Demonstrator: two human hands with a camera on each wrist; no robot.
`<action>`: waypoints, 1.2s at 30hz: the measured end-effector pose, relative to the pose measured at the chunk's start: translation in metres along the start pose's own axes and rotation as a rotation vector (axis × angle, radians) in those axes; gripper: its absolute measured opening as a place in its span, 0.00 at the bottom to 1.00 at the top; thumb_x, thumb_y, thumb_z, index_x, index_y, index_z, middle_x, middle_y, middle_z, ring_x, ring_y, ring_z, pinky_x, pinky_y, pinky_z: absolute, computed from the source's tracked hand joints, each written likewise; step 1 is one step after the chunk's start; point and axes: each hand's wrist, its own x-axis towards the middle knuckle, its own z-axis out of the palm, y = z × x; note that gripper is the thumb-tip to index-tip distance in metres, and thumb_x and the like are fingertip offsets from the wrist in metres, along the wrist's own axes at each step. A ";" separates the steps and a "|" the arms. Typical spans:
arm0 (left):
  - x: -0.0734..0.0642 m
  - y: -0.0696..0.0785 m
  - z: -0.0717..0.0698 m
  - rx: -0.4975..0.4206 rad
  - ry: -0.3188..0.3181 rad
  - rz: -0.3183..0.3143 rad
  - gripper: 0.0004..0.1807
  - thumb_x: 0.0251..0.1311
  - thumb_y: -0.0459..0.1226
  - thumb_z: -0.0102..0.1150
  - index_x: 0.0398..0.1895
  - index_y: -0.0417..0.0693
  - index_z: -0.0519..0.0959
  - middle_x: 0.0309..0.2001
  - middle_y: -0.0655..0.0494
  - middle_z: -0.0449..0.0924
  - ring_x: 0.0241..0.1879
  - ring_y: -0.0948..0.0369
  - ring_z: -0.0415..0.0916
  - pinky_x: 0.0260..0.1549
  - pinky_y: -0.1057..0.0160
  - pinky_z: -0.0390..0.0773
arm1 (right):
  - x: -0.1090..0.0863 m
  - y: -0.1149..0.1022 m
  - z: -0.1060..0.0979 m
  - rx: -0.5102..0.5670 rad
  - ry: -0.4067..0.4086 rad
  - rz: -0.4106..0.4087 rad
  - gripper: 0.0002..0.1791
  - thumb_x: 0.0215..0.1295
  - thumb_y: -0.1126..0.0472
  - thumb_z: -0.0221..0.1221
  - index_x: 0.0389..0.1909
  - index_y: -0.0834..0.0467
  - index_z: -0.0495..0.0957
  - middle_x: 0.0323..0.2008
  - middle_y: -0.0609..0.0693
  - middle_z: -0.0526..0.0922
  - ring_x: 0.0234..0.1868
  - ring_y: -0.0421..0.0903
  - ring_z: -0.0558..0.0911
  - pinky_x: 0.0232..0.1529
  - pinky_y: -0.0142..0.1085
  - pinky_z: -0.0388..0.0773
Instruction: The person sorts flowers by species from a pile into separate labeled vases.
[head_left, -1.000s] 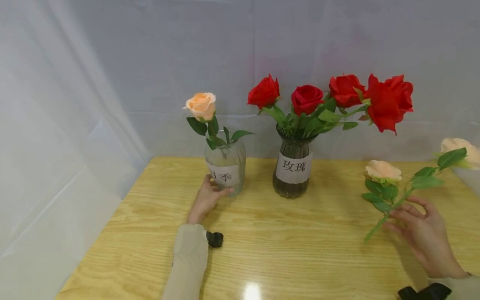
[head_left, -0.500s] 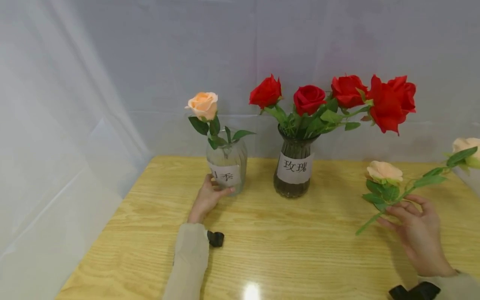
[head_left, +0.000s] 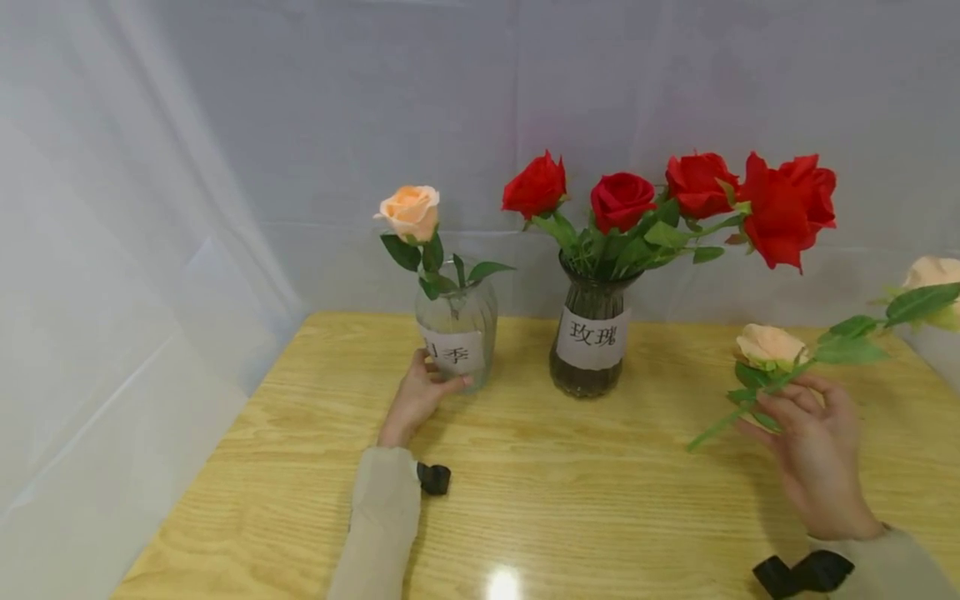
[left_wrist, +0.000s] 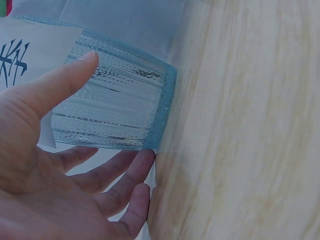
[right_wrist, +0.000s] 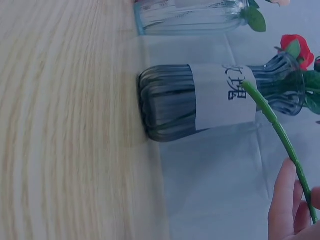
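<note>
In the head view, my left hand point(head_left: 420, 396) holds the lower part of a clear glass vase point(head_left: 486, 329), thumb on the front and fingers around its side. One peach rose point(head_left: 411, 212) stands in that vase. My right hand point(head_left: 817, 458) pinches the green stem point(head_left: 716, 429) of another peach rose point(head_left: 933, 292), whose bloom is cut by the frame's right edge. The stem's bare end points left. In the right wrist view that stem end point(right_wrist: 262, 104) overlaps the dark vase's label. A further peach rose point(head_left: 771, 346) sits behind my right hand, partly covered by the stem and fingers.
A dark ribbed glass vase point(head_left: 587, 379) with a white paper label point(head_left: 592, 337) stands right of the clear one. Several red roses point(head_left: 621, 202) fill it, some leaning far right. A pale cloth point(head_left: 375, 100) hangs behind the wooden table point(head_left: 525, 475).
My right hand has moved left with the peach rose, bringing the stem end nearer the dark vase and tilting it flatter. My left hand stays at the clear vase.
</note>
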 end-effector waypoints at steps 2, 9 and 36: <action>0.000 0.000 0.000 0.004 0.000 0.002 0.48 0.61 0.37 0.69 0.76 0.32 0.50 0.68 0.29 0.63 0.63 0.38 0.68 0.59 0.43 0.72 | 0.000 0.002 0.006 -0.003 0.009 -0.015 0.19 0.68 0.83 0.50 0.49 0.58 0.65 0.30 0.51 0.80 0.30 0.46 0.85 0.29 0.47 0.86; -0.004 0.002 -0.001 0.028 0.005 0.035 0.51 0.59 0.42 0.72 0.75 0.30 0.51 0.65 0.27 0.64 0.61 0.38 0.70 0.56 0.45 0.76 | -0.002 0.008 0.021 -0.012 0.025 -0.051 0.19 0.68 0.83 0.51 0.51 0.59 0.63 0.30 0.51 0.80 0.31 0.45 0.83 0.27 0.46 0.86; -0.001 0.001 0.001 0.022 0.008 0.003 0.47 0.62 0.37 0.69 0.75 0.31 0.51 0.67 0.28 0.63 0.63 0.37 0.69 0.58 0.42 0.73 | -0.008 0.030 0.076 0.088 0.148 -0.263 0.17 0.66 0.84 0.52 0.46 0.62 0.64 0.30 0.57 0.73 0.29 0.50 0.82 0.26 0.46 0.86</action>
